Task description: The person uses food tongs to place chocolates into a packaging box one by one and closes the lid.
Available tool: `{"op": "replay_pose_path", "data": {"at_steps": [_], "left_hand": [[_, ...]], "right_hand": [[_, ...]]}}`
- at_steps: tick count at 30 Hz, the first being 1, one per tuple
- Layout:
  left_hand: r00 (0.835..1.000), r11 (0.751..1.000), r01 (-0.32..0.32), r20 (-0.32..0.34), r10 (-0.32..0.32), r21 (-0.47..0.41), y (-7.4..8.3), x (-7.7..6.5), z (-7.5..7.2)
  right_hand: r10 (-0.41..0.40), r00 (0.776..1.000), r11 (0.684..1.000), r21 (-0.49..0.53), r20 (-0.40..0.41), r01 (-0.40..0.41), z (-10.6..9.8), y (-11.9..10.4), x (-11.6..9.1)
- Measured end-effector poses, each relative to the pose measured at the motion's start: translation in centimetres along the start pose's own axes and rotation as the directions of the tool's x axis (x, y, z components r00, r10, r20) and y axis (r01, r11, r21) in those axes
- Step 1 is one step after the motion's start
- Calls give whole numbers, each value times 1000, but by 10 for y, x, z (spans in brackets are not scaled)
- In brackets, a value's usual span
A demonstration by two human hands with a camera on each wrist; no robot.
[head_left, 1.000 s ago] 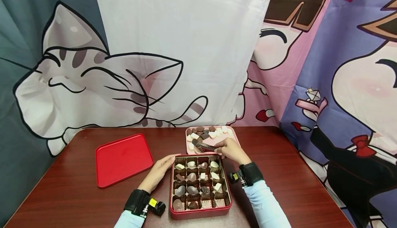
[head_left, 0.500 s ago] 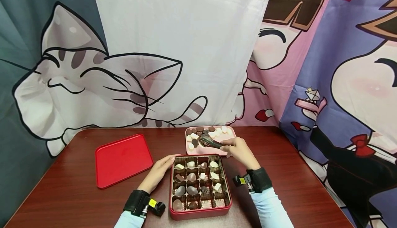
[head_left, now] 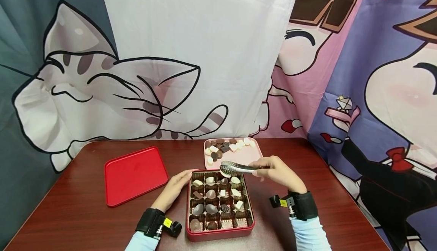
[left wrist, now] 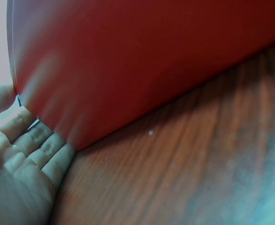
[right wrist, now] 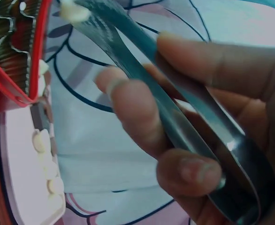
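Observation:
My right hand (head_left: 279, 173) grips metal tongs (head_left: 240, 168) with perforated tips. In the right wrist view, the thumb and fingers squeeze the tongs' arms together, and a white chocolate (right wrist: 75, 12) sits at the tips. The tips are over the far edge of a red box (head_left: 222, 237). Gold dividers split this box into compartments, most with dark, brown or white chocolates in them; two at the near right hold none. My left hand (head_left: 175, 190) rests against the box's far left corner, and the left wrist view has its straight fingers (left wrist: 43, 150) touching the red side wall.
Behind the box lies a pink tray (head_left: 250, 154) with dark and white chocolates, mostly along its left and far sides. A flat red lid (head_left: 136, 175) lies on the wooden table (head_left: 78, 213) at left. A printed curtain (head_left: 205, 54) hangs behind the table.
My right hand has pulled the tongs from the pink tray toward me and over the box's far edge, now with a white chocolate at the tips. The left hand stays at the box.

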State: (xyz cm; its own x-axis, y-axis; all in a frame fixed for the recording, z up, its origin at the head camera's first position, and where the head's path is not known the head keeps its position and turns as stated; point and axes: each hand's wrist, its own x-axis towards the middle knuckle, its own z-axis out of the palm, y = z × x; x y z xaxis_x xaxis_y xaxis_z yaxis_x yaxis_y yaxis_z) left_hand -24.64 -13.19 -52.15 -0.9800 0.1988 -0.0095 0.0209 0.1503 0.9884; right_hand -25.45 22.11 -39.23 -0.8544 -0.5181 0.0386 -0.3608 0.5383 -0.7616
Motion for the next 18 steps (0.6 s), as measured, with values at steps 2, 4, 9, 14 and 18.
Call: {"op": "replay_pose_path", "data": {"at_steps": [2, 4, 9, 14, 18], "left_hand": [[1000, 1000, 7, -4, -7, -2, 0, 0, 0], [1000, 1000, 6, 5, -6, -11, 0, 0, -1], [1000, 999, 1, 26, 0, -37, 0, 0, -1], [1000, 1000, -7, 27, 7, -24, 0, -1, -2], [1000, 1000, 4, 23, -4, -18, 0, -1, -2]], "right_hand": [[-19, 999, 1000, 19, 40, 19, -3, 1, -4], [-40, 996, 999, 35, 84, 37, -5, 1, -7], [-127, 975, 992, 43, 183, 121, -9, -1, -13], [-199, 940, 979, 95, 278, 180, -10, -7, -19], [-200, 919, 980, 94, 339, 178, -8, -13, -23]]}}
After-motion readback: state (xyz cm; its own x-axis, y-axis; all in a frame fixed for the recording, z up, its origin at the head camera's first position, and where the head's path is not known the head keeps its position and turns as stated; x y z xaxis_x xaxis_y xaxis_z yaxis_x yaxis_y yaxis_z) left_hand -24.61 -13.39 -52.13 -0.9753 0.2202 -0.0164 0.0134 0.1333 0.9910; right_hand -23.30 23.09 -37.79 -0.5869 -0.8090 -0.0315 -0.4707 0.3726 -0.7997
